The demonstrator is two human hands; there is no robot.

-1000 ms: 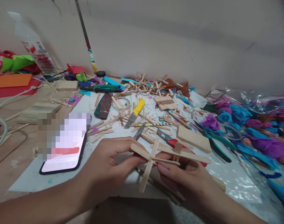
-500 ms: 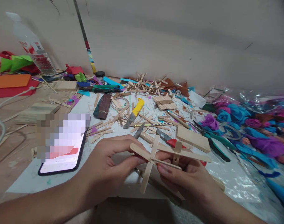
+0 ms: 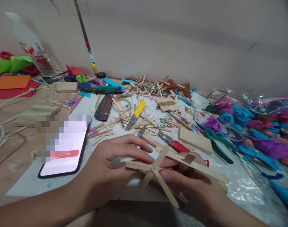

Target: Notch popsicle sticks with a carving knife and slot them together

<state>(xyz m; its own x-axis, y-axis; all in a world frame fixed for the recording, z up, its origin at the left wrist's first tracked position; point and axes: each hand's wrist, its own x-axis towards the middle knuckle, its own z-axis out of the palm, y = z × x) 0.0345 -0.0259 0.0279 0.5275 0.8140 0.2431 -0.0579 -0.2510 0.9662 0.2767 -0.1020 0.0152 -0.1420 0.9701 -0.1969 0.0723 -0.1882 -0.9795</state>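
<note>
A small toy plane made of craft sticks [image 3: 201, 169] is held in front of me. At its left end sits a propeller of crossed craft sticks [image 3: 166, 187], with blades spread like a star. My right hand [image 3: 196, 189] grips the plane's body, its thumb close to the propeller hub. My left hand [image 3: 106, 167] is at the propeller's left side with its fingers apart; the thumb tip is hidden behind a blade. Past the hands lie a red-handled cutter knife [image 3: 179, 146] and a yellow cutter knife [image 3: 139, 110].
A lit phone [image 3: 65, 154] lies left of my hands. Around lie a wooden block [image 3: 195, 140], green-handled pliers [image 3: 221, 148] and a heap of craft sticks [image 3: 146, 86]. Coloured paper flowers [image 3: 241, 115] fill the right; a plastic bottle [image 3: 35, 47] stands far left.
The propeller has turned, its blades now at different angles. My left fingers have lifted and spread from the hub, and the plane's body has tilted slightly in my right hand.
</note>
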